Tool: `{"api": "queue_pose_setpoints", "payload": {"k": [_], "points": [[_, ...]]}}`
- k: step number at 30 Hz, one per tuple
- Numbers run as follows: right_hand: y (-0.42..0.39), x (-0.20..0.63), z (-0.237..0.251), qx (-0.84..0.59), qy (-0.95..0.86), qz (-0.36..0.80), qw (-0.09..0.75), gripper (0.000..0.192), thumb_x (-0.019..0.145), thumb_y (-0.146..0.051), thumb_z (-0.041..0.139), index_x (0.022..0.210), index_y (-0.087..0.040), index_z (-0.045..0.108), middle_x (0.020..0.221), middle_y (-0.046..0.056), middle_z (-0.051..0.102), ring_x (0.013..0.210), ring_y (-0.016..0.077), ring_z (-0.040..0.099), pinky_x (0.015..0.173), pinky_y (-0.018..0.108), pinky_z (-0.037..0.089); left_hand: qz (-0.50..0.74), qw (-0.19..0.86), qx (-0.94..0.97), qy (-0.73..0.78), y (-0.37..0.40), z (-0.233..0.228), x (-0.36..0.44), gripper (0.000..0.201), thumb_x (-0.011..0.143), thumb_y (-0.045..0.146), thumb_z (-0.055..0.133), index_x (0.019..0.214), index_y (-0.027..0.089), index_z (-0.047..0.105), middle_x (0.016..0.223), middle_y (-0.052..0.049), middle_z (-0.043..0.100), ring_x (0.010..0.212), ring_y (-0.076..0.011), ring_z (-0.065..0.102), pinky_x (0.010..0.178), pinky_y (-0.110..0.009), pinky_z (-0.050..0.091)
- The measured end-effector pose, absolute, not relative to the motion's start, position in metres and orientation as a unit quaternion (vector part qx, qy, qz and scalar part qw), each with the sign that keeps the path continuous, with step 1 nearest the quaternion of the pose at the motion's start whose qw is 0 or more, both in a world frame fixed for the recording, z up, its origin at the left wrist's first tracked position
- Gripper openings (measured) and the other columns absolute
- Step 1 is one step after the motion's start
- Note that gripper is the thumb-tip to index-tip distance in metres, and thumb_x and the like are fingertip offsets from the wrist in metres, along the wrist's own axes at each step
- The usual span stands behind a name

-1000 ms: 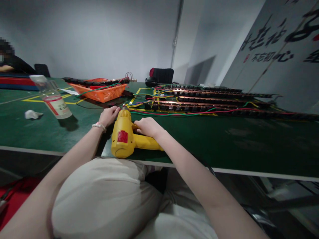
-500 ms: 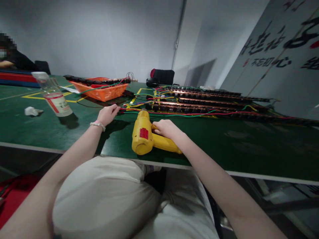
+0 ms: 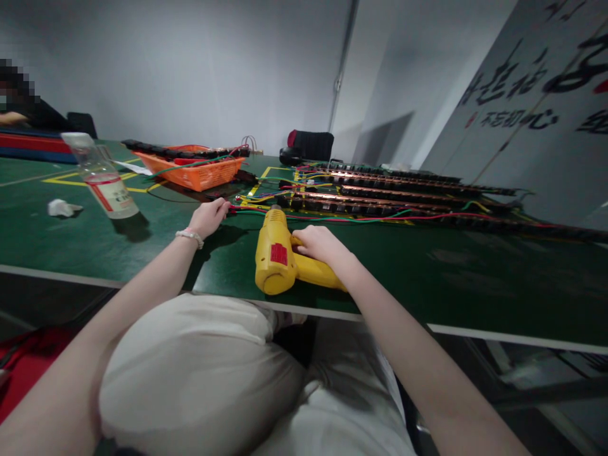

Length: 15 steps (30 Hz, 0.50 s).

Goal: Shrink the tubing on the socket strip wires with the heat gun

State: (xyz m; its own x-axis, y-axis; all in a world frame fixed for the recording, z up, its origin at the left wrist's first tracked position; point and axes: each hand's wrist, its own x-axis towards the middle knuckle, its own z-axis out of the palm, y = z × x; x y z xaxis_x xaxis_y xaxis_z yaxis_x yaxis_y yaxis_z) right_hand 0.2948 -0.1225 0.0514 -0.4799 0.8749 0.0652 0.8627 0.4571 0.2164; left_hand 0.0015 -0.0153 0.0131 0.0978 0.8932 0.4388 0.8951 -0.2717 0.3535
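Note:
My right hand (image 3: 317, 243) is closed around the handle of a yellow heat gun (image 3: 275, 256), which lies near the table's front edge with its nozzle pointing away from me. Left of it, my left hand (image 3: 209, 216) pinches the ends of the coloured wires (image 3: 256, 209), just beyond the nozzle's left side. Red and green wires run from there to the right, along the near side of the long black wiring assemblies (image 3: 361, 206). The exact wire ends in my left fingers are partly hidden.
An orange basket (image 3: 202, 176) holding black strips and wires stands behind my left hand. To the left are a clear bottle (image 3: 111, 190) and a crumpled white tissue (image 3: 61, 208). A person (image 3: 38, 114) sits at the far left. The green table (image 3: 475, 272) ends close to my lap.
Both hands keep their grips. The heat gun appears shifted very slightly to the right in view; the wires and assemblies stay about where they were.

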Motion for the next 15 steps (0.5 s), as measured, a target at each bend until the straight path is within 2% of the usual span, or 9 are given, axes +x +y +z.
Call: {"api": "queue_pose_setpoints", "payload": {"k": [10, 15], "points": [[-0.113, 0.239, 0.051, 0.453, 0.883, 0.118, -0.026, 0.024, 0.09, -0.029, 0.056, 0.106, -0.017, 0.068, 0.104, 0.013, 0.073, 0.1, 0.0255, 0.067, 0.074, 0.029, 0.047, -0.289, 0.008, -0.746, -0.6, -0.012, 0.01, 0.0, 0.039, 0.094, 0.048, 0.033, 0.081, 0.021, 0.058, 0.073, -0.004, 0.064, 0.065, -0.0169, 0.053, 0.058, -0.025, 0.032], [-0.112, 0.217, 0.051, 0.424, 0.896, 0.122, -0.054, 0.024, 0.091, -0.029, 0.056, 0.105, -0.015, 0.069, 0.1, 0.014, 0.073, 0.096, 0.026, 0.069, 0.073, 0.029, 0.048, -0.3, -0.048, -0.739, -0.602, -0.008, 0.01, -0.004, 0.036, 0.094, 0.046, 0.035, 0.085, 0.018, 0.056, 0.082, -0.005, 0.065, 0.069, -0.0145, 0.046, 0.062, -0.025, 0.032]]}}
